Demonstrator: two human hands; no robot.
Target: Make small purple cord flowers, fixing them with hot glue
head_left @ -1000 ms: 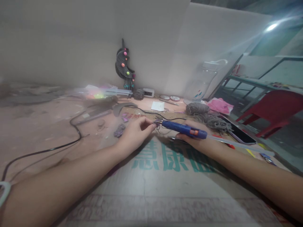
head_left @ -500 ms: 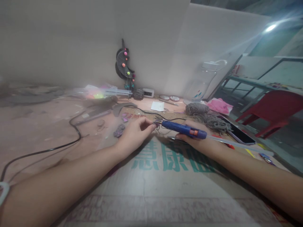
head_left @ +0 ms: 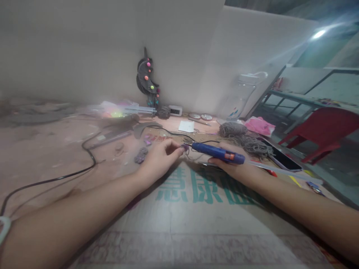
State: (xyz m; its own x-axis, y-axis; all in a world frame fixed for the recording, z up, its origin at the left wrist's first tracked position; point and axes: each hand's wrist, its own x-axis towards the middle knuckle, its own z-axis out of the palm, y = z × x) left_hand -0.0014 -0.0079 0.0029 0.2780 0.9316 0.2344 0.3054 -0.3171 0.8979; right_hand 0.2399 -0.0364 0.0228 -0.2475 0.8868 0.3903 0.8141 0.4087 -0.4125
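Observation:
My right hand (head_left: 224,158) is closed around a blue hot glue gun (head_left: 215,151), with a long clear glue stick (head_left: 283,170) sticking out of its rear. The gun's metal nozzle points left, right at the fingertips of my left hand (head_left: 165,155). Those fingers pinch a small purple piece (head_left: 185,147), mostly hidden, with a thin grey strand hanging below it. Under my right hand, a metal blade (head_left: 209,164) shows, probably of scissors. Left of my left hand lie a purple-grey yarn bundle (head_left: 141,155) and small purple bits (head_left: 147,140).
A cardboard sheet (head_left: 174,220) with green lettering covers the near tabletop. Grey yarn (head_left: 232,129) and a phone (head_left: 280,155) lie at right, before a clear jug (head_left: 241,97). A black cord (head_left: 70,174) crosses the left side. A grey crescent ornament (head_left: 146,76) leans on the back wall.
The nozzle tip has shifted slightly at the purple piece, which shows more now. Both hands keep almost the same place and grip.

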